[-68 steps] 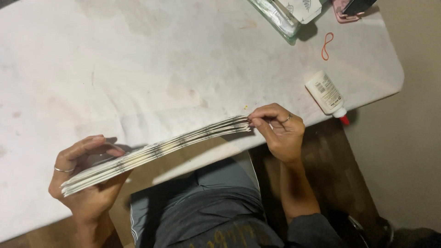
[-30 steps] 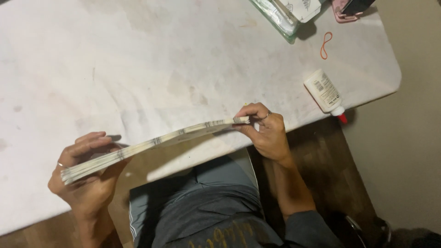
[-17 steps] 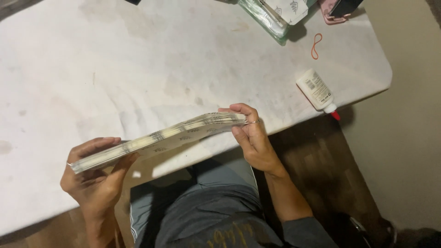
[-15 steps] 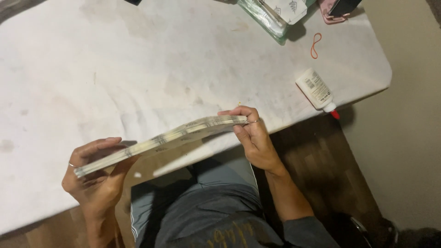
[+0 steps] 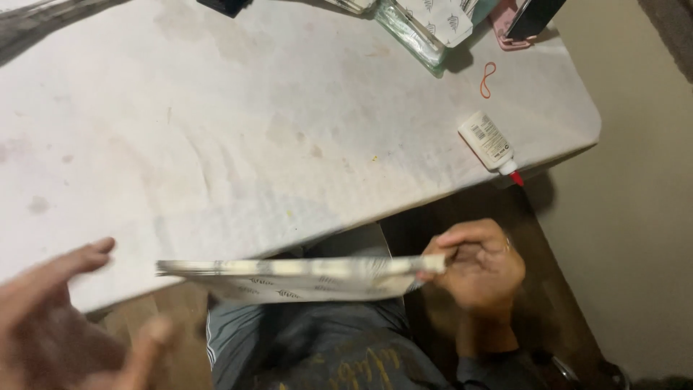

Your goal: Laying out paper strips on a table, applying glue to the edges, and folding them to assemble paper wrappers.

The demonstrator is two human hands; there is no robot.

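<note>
A white table fills most of the view, seen from above. Its top is scuffed and marked with faint brown and grey stains, and its right corner is rounded. Light falls evenly across the tabletop, while the space under the table's near edge lies in shadow. Below that edge, a dark brown wooden floor shows. To the right runs a plain beige surface, wall or floor covering, it is hard to tell which. A dark patch sits in the top right corner. At the top left corner, a blurred grey strip crosses behind the table.
</note>
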